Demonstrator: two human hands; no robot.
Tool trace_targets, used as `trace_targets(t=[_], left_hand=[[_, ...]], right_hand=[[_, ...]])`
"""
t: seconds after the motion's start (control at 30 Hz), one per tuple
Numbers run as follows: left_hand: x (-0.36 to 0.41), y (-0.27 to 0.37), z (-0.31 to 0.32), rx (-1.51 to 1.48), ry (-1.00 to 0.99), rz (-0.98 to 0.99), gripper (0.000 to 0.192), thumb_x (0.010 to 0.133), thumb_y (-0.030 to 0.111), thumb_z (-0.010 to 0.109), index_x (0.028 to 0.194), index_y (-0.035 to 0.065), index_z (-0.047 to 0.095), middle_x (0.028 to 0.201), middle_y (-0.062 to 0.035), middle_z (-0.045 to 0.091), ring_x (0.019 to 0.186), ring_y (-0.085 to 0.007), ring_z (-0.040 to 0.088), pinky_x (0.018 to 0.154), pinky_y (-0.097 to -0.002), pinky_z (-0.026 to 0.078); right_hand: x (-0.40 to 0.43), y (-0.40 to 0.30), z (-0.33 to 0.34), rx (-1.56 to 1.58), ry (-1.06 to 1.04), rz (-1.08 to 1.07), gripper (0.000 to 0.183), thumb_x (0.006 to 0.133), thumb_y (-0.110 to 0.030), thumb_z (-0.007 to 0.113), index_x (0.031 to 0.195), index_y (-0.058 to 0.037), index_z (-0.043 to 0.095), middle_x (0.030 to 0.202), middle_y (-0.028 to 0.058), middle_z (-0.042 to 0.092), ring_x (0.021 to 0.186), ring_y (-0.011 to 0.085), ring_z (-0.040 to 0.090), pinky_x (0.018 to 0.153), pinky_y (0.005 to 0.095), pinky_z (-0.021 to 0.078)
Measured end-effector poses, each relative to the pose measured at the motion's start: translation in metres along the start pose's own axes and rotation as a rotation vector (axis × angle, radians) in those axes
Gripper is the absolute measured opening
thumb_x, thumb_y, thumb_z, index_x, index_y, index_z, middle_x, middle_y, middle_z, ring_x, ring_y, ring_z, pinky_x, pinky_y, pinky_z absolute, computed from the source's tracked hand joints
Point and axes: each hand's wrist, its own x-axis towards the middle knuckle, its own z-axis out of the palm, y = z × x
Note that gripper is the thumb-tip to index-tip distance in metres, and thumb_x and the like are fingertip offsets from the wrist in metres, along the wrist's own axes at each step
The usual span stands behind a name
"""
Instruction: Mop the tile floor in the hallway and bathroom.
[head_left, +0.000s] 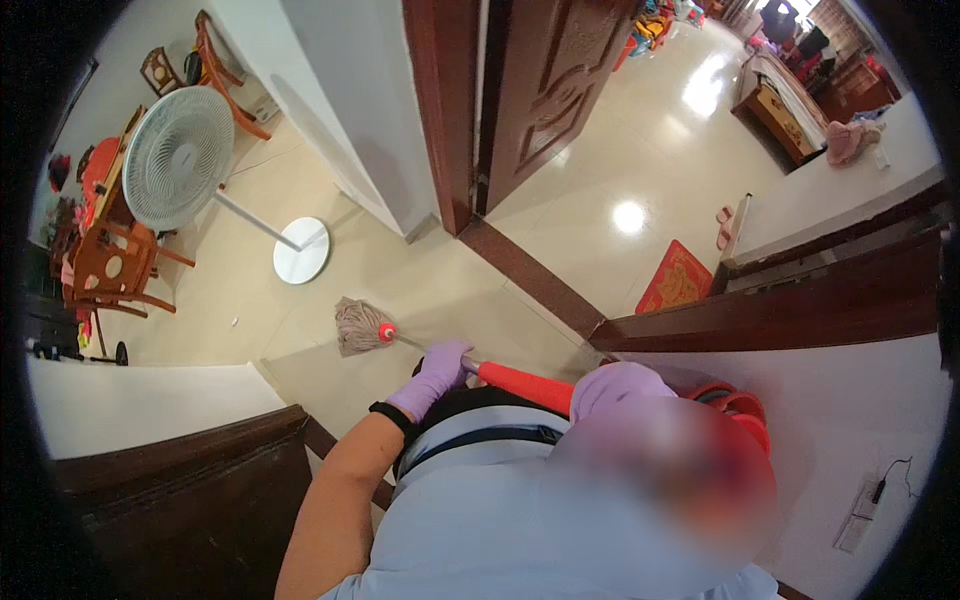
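My left hand (448, 364), in a purple glove with a black band at the wrist, grips the metal pole of a string mop just below its red sleeve (525, 385). The grey-beige mop head (363, 327), with a red collar, lies on the pale tiled floor ahead of me. My right hand (615, 390), also in a purple glove, is at the upper end of the red sleeve; its fingers are partly hidden and a blurred patch covers the area beside it, so its hold cannot be made out.
A white standing fan (301, 250) stands ahead on the left, near wooden chairs (112, 262). A dark stone threshold (529, 274) runs under the doorway with an open brown door (559, 82). Beyond it lie a red mat (675, 279) and pink slippers (724, 227). Red buckets or basins (742, 409) stand at right.
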Motion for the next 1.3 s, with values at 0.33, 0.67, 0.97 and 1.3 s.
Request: trace_targets(t=[0.33,0.67,0.97,1.3], left_hand=[[0.078,0.059,-0.021,-0.192,0.221,0.274,0.030,0.066,0.015,0.063,0.096,0.0137,0.061,0.098,-0.0146,0.060,0.084,-0.0312,0.059,0.071,-0.0380,0.049],[0.263,0.130,-0.035,-0.185,0.113,0.436,0.035,0.068,0.017,0.061,0.102,0.0171,0.058,0.091,-0.0116,0.053,0.091,-0.0295,0.053,0.078,-0.0396,0.044],[0.373,0.205,0.005,-0.321,-0.060,0.476,0.036,0.068,0.014,0.061,0.103,0.0096,0.055,0.094,-0.0135,0.055,0.086,-0.0317,0.055,0.075,-0.0389,0.046],[0.369,0.287,-0.014,-0.329,-0.372,0.477,0.039,0.064,0.030,0.069,0.092,0.0059,0.057,0.083,-0.0139,0.061,0.083,-0.0307,0.059,0.073,-0.0389,0.046]], right_hand=[[0.039,-0.032,-0.053,-0.186,-0.452,-0.044,0.018,0.070,-0.019,0.062,0.064,-0.0071,0.050,0.055,0.0053,0.045,0.050,0.0274,0.046,0.048,0.0356,0.0360],[0.078,-0.058,-0.142,-0.502,-0.375,0.279,0.013,0.065,-0.017,0.067,0.068,-0.0064,0.060,0.061,0.0038,0.052,0.056,0.0220,0.054,0.055,0.0327,0.0456],[0.047,-0.052,-0.161,-1.039,0.516,0.499,0.020,0.053,-0.018,0.067,0.071,-0.0129,0.063,0.061,0.0022,0.055,0.061,0.0213,0.057,0.062,0.0323,0.0472],[-0.021,-0.111,-0.230,-1.074,1.627,-0.135,0.033,0.086,-0.020,0.043,0.096,0.0095,0.056,0.066,0.0045,0.049,0.063,0.0122,0.046,0.059,0.0249,0.0376]])
